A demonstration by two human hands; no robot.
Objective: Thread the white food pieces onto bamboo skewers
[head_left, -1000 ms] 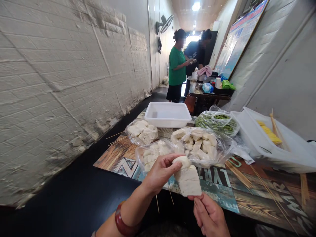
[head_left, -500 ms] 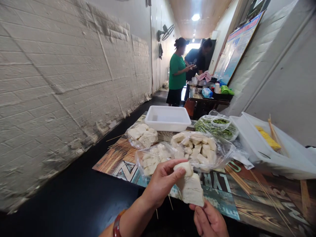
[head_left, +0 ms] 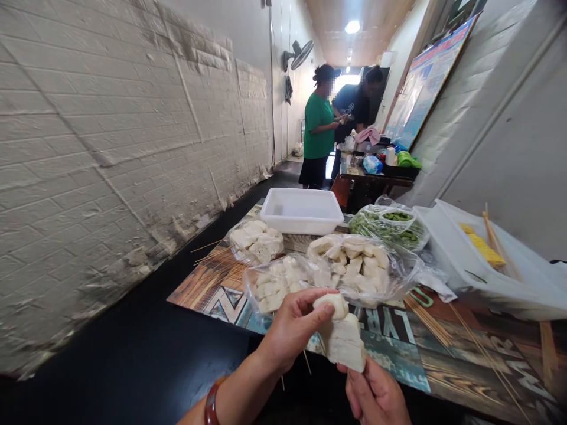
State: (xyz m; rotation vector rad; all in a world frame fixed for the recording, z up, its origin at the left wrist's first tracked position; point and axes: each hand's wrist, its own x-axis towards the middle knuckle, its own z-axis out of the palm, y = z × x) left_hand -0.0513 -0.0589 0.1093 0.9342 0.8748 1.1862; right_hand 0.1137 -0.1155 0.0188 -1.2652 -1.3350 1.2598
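My left hand [head_left: 292, 327] pinches the top of a stack of white tofu-like pieces [head_left: 343, 336] near the table's front edge. My right hand [head_left: 374, 395] grips the same stack from below, and thin bamboo skewer ends [head_left: 306, 361] poke out under it. Just beyond the hands lie clear plastic bags full of the same white pieces: one close [head_left: 277, 283], one at the left back [head_left: 257, 239], a larger one in the middle [head_left: 361, 262].
A white empty tub [head_left: 301, 211] stands behind the bags, a bag of green vegetables [head_left: 390, 227] to its right. A white bin [head_left: 487, 265] with yellow items sits at the right. Loose skewers [head_left: 427, 321] lie on the printed table [head_left: 465, 366]. Two people stand by a far table [head_left: 372, 171].
Both hands and the white stack sank slightly lower in view and the right hand closed up tighter under it. The view tilted a little.
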